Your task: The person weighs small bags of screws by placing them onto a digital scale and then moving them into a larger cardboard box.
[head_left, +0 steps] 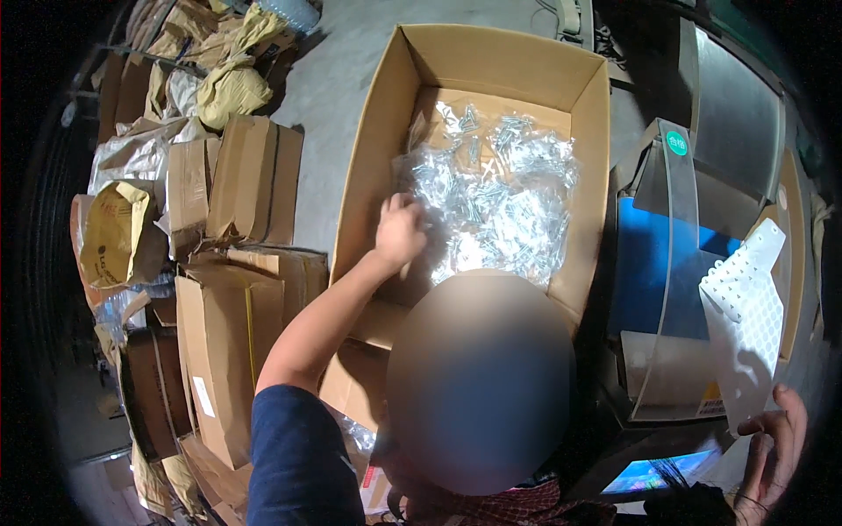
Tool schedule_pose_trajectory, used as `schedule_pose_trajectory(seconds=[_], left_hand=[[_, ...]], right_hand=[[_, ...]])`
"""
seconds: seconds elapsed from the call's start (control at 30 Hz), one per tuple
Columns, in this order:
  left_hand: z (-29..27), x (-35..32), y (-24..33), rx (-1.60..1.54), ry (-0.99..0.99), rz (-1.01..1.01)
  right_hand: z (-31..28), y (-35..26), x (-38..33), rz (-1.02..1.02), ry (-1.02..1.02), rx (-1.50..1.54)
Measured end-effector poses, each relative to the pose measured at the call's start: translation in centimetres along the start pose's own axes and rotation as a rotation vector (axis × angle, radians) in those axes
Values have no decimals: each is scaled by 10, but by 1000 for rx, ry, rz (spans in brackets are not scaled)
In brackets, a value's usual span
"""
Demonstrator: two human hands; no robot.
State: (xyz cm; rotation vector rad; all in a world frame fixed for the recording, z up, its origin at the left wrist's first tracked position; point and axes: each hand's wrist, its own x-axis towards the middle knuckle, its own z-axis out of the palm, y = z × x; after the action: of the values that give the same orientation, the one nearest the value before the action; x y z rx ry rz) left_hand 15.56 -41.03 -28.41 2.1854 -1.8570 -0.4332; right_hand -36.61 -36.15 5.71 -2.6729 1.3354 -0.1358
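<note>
Small clear bags (504, 206) of metal fasteners are contained in a large open cardboard box (593, 162). Beside them, inside the box, the left hand (401, 231) is placed, fingers curled. A white perforated sheet (745, 316) is met at its lower end by the right hand (776, 443). Cartons (230, 355) are piled on the left.

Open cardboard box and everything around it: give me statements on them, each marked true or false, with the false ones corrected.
1. The left hand is inside the open cardboard box. True.
2. The box holds loose fruit. False: it holds clear bags of small metal parts.
3. The right hand is also in the box. False: it is at the lower end of a white perforated sheet.
4. A lit screen shows at the lower right. True.
5. The round sticker is red. False: it is green.
</note>
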Motion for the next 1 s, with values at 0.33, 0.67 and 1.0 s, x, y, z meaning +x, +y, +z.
schedule_pose_trajectory(seconds=[0.33,0.67,1.0], left_hand=[[11,51,-23,-196,17,-84],[-56,32,56,-1228,-422,-342],[-120,-11,86,-1521,-510,-279]], right_hand=[[18,-5,-35,777,-57,344],[21,25,-71,284,-149,299],[37,47,-63,-201,-13,160]])
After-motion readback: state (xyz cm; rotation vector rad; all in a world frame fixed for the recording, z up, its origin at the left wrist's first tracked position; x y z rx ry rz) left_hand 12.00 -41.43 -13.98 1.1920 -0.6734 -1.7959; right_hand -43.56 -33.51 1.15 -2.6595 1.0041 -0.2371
